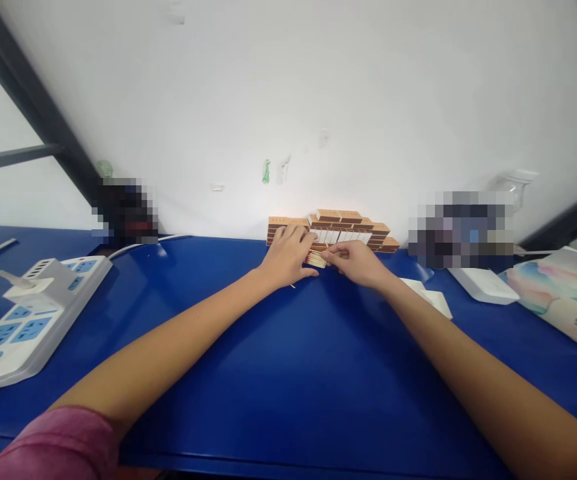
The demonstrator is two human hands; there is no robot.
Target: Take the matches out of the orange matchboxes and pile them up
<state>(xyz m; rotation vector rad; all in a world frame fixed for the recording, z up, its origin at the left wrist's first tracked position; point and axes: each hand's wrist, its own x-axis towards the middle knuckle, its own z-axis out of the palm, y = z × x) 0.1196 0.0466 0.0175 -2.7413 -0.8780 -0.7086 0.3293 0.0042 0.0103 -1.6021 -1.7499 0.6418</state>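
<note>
Matches (315, 259) sit side by side, red heads toward the left, in a small open matchbox tray (322, 265) on the blue table (288, 373), just right of center frame. Left hand (290, 257) is open, thumb spread from the fingers, arched at the tray's left end; contact unclear. Right hand (351, 260) has thumb and forefinger pinched together at the tray's right end; can't tell if they grip the tray edge or a match. Stacked matchboxes (338, 217) stand right behind both hands, near the white wall (288, 93). One loose match (292, 286) lies just below the left hand. Left of frame: white power strip (33, 327), adapter (43, 283) plugged in. Right side: flat white box (486, 285), next to a pastel-patterned packet (563, 293). Pixelated patches hide whatever's at both ends of the wall.
</note>
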